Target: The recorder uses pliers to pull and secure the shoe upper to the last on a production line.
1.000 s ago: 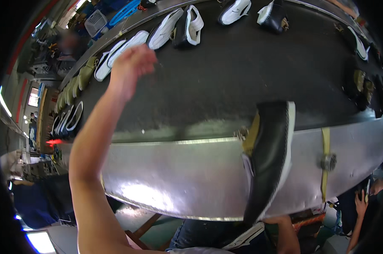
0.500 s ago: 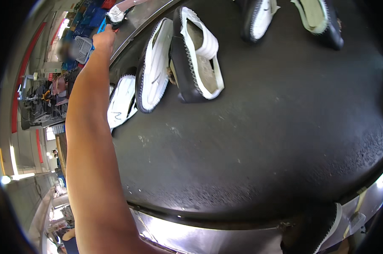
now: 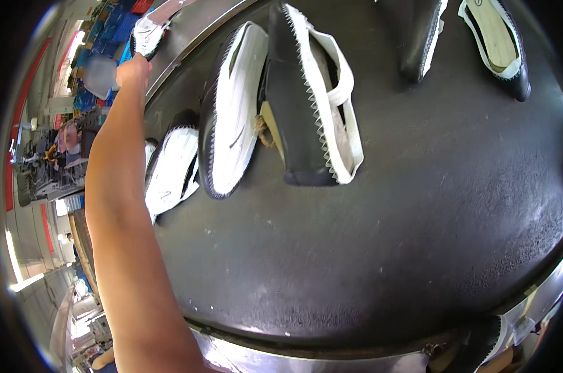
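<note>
My left arm stretches to the upper left, and my left hand (image 3: 134, 71) is closed round the end of a black-and-white shoe (image 3: 147, 37). A pinkish shape touches that shoe's far end; what it is I cannot make out. Nearest my left forearm lies a black shoe with a white cover (image 3: 172, 168). Beside it are a second white-covered shoe (image 3: 238, 118) and a black shoe with a white zigzag-stitched lining (image 3: 297, 118), both tilted. At the lower right a black shoe (image 3: 480, 348) overlaps the metal rim. A tan patch beside it may be my right hand, mostly hidden.
The shoes lie on a broad black surface (image 3: 381, 248) edged by a shiny metal rim (image 3: 306, 365). Two more black shoes stand at the far side, one with a pale insole (image 3: 493, 40). Blue crates (image 3: 116, 28) and a blurred person are beyond my left hand.
My left hand and its shoe have shifted a little left and down. The shoes on the black surface appear lower and mostly farther right. The lower-right shoe shows less.
</note>
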Demonstrator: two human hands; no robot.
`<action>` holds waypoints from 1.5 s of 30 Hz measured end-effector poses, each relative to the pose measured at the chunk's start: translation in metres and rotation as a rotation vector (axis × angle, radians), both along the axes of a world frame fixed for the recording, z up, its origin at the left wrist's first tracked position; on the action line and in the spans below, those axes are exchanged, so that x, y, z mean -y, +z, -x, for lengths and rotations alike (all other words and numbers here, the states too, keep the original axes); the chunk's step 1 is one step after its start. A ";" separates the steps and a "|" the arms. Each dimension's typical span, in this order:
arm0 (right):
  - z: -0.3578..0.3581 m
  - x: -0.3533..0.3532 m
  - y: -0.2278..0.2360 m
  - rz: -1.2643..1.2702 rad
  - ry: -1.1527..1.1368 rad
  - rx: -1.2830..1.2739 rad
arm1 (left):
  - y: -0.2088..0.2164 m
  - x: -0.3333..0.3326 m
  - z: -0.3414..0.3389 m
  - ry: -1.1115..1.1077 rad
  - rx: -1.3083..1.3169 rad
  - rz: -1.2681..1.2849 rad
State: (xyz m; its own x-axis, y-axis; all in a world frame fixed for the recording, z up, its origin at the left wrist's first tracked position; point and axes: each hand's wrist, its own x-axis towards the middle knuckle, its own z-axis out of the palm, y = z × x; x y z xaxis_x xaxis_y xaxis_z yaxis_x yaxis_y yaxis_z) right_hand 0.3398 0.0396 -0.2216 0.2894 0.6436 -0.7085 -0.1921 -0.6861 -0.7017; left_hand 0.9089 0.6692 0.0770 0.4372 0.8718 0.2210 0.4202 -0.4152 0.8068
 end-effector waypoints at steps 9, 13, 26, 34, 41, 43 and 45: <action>0.008 0.036 0.042 0.021 0.008 0.072 | 0.054 0.138 0.235 -0.717 -0.059 -0.296; 0.027 0.087 0.066 0.100 -0.020 0.118 | 0.125 0.261 0.450 -1.448 -0.451 0.446; 0.137 0.229 0.165 0.139 0.069 0.117 | -0.087 0.610 0.848 -1.520 -0.726 0.629; 0.234 0.288 0.157 0.023 -0.558 0.573 | -0.133 0.707 0.944 -1.189 -0.520 0.041; 0.314 0.340 0.206 -0.053 -0.552 0.575 | -0.129 0.717 0.959 -0.941 -0.480 0.189; 0.348 0.341 0.214 -0.111 -0.498 0.535 | -0.139 0.712 0.971 -0.969 -0.407 0.254; 0.369 0.343 0.208 -0.078 -0.253 0.632 | -0.127 0.709 0.976 -1.065 -0.449 0.430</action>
